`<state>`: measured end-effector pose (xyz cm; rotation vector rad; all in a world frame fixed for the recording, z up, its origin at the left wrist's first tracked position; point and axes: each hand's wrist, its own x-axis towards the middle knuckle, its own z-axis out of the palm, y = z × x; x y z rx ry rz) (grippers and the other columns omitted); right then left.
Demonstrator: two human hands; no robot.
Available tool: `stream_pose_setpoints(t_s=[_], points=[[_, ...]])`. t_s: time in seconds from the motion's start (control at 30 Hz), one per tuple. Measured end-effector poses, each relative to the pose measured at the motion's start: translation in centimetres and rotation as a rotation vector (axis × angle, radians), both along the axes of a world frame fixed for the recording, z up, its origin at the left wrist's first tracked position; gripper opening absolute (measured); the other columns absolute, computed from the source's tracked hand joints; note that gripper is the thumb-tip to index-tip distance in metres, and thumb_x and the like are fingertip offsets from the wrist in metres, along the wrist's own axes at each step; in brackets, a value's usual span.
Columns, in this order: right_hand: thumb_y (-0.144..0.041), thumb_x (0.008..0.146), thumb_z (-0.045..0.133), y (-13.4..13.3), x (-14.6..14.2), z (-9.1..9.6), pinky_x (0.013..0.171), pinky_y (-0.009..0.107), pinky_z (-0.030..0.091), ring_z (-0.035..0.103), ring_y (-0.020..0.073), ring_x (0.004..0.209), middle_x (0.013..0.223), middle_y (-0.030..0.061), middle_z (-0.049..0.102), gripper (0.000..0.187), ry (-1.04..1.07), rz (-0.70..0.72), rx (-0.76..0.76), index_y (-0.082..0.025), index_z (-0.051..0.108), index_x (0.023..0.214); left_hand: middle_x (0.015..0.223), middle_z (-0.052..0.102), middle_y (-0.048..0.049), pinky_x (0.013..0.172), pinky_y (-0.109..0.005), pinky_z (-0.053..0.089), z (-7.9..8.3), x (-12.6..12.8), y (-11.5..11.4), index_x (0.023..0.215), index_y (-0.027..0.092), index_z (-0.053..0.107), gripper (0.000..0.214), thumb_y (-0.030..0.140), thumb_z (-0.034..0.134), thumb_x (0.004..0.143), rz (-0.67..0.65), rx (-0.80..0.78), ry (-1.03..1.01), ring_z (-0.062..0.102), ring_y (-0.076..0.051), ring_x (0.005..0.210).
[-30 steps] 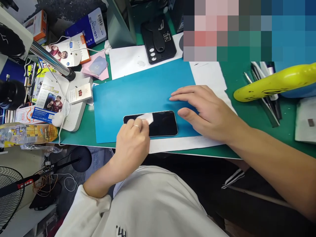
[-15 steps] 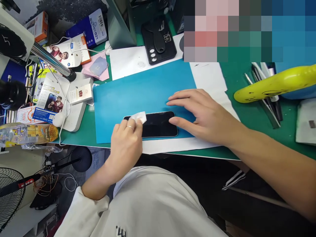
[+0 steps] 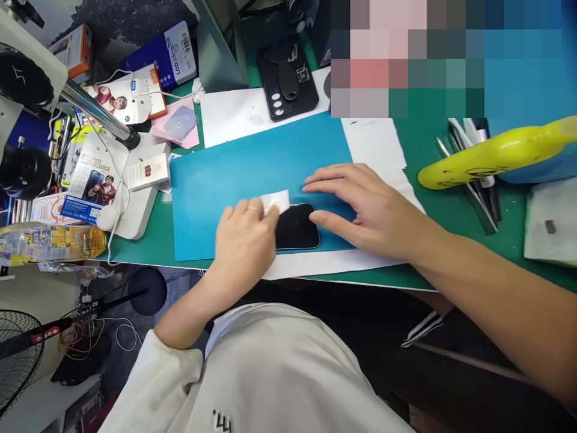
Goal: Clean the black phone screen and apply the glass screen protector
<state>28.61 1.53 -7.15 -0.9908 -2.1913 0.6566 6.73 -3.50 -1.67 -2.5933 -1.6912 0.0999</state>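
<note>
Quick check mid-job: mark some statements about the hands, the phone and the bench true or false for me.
1. The left hand presses a white wipe on the phone. True.
2. The phone stands upright against a box. False: it lies flat on the blue mat.
3. The right hand is raised clear of the bench. False: it rests open on the blue mat, thumb at the phone's right end.
4. A black phone case lies beyond the blue mat. True.
5. The right hand grips the yellow tool. False: the yellow tool lies apart, to the right.
</note>
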Motion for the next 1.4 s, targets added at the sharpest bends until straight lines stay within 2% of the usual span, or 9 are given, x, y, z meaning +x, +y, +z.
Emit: stream_pose_setpoints(t_s=[0.17, 0.27, 0.37, 0.47, 0.63, 0.77, 0.9, 1.1, 1.4], points=[[-0.041, 0.101, 0.053, 0.1, 0.0, -0.1, 0.106, 0.055, 0.05, 0.061, 0.0315, 0.124, 0.127, 0.0123, 0.068, 0.033, -0.013, 0.003, 0.007, -0.023, 0.067, 0.124, 0.092, 0.066, -0.0074, 0.066, -0.036, 0.036, 0.3, -2.5, -2.4, 0.128, 0.016, 0.067, 0.037, 0.008, 0.048, 0.098, 0.016, 0.062, 0.024, 0.058, -0.023, 0.082], [-0.038, 0.1, 0.056, 0.2, 0.3, -0.3, 0.105, 0.054, 0.052, 0.062, 0.032, 0.124, 0.127, 0.0134, 0.068, 0.033, -0.015, 0.038, 0.086, -0.022, 0.065, 0.128, 0.092, 0.067, -0.0098, 0.066, -0.037, 0.039, 0.0, -1.4, -4.1, 0.129, 0.006, 0.064, 0.038, 0.007, 0.05, 0.094, -0.023, 0.086, 0.037, 0.06, -0.024, 0.081], [-0.036, 0.096, 0.066, 0.1, 0.4, -0.1, 0.102, 0.051, 0.053, 0.063, 0.0331, 0.124, 0.125, 0.0151, 0.07, 0.038, 0.007, 0.181, 0.244, -0.02, 0.063, 0.13, 0.09, 0.068, -0.0112, 0.065, -0.035, 0.043, -0.4, 0.7, -5.1, 0.132, -0.002, 0.06, 0.042, 0.008, 0.049, 0.093, -0.024, 0.046, 0.013, 0.064, -0.022, 0.08], [-0.038, 0.096, 0.066, -1.1, -0.3, 1.0, 0.099, 0.049, 0.053, 0.066, 0.0335, 0.12, 0.124, 0.018, 0.072, 0.041, -0.056, 0.315, 0.388, -0.015, 0.062, 0.13, 0.073, 0.066, -0.0056, 0.059, -0.032, 0.042, -0.4, 1.7, -5.5, 0.137, -0.005, 0.054, 0.044, 0.012, 0.046, 0.097, -0.019, -0.109, -0.002, 0.066, -0.02, 0.067], [-0.059, 0.101, 0.047, -4.7, -3.7, 2.7, 0.098, 0.047, 0.052, 0.067, 0.0351, 0.116, 0.126, 0.0249, 0.071, 0.07, -0.249, 0.353, 0.4, 0.002, 0.059, 0.132, 0.073, 0.068, -0.0059, 0.045, -0.028, 0.034, -0.2, 0.6, -6.0, 0.118, 0.003, 0.063, 0.029, 0.014, 0.047, 0.096, -0.045, -0.346, -0.03, 0.064, -0.017, 0.053], [-0.07, 0.098, 0.033, -5.9, -5.7, 3.2, 0.102, 0.051, 0.051, 0.065, 0.0392, 0.119, 0.131, 0.0296, 0.068, 0.089, -0.361, 0.312, 0.41, 0.009, 0.061, 0.128, 0.062, 0.062, -0.0028, 0.041, -0.028, 0.027, -0.9, -0.4, -6.4, 0.087, 0.012, 0.064, 0.015, 0.012, 0.049, 0.091, -0.078, -0.287, -0.11, 0.058, -0.018, 0.046], [-0.076, 0.095, 0.029, -5.7, -6.5, 3.9, 0.1, 0.051, 0.051, 0.065, 0.0391, 0.117, 0.129, 0.0283, 0.069, 0.095, -0.408, 0.352, 0.393, 0.007, 0.066, 0.121, 0.05, 0.053, -0.0003, 0.04, -0.027, 0.022, -1.3, -0.9, -6.2, 0.064, 0.018, 0.054, 0.019, 0.01, 0.053, 0.082, -0.094, -0.197, -0.185, 0.052, -0.016, 0.039], [-0.073, 0.099, 0.028, -5.2, -7.5, 5.0, 0.1, 0.05, 0.049, 0.064, 0.0379, 0.117, 0.13, 0.0276, 0.069, 0.09, -0.468, 0.396, 0.381, 0.005, 0.068, 0.117, 0.047, 0.052, -0.0004, 0.04, -0.028, 0.024, -1.6, -1.7, -6.0, 0.056, 0.02, 0.05, 0.023, 0.013, 0.058, 0.076, -0.092, -0.124, -0.267, 0.05, -0.016, 0.04], [-0.079, 0.095, 0.028, -5.6, -8.4, 5.3, 0.101, 0.053, 0.05, 0.064, 0.0425, 0.117, 0.13, 0.0311, 0.068, 0.1, -0.572, 0.419, 0.36, 0.01, 0.066, 0.119, 0.048, 0.053, 0.0003, 0.043, -0.026, 0.031, -1.5, -2.9, -5.4, 0.054, 0.02, 0.048, 0.032, 0.015, 0.067, 0.079, -0.17, -0.304, -0.374, 0.047, -0.013, 0.042]])
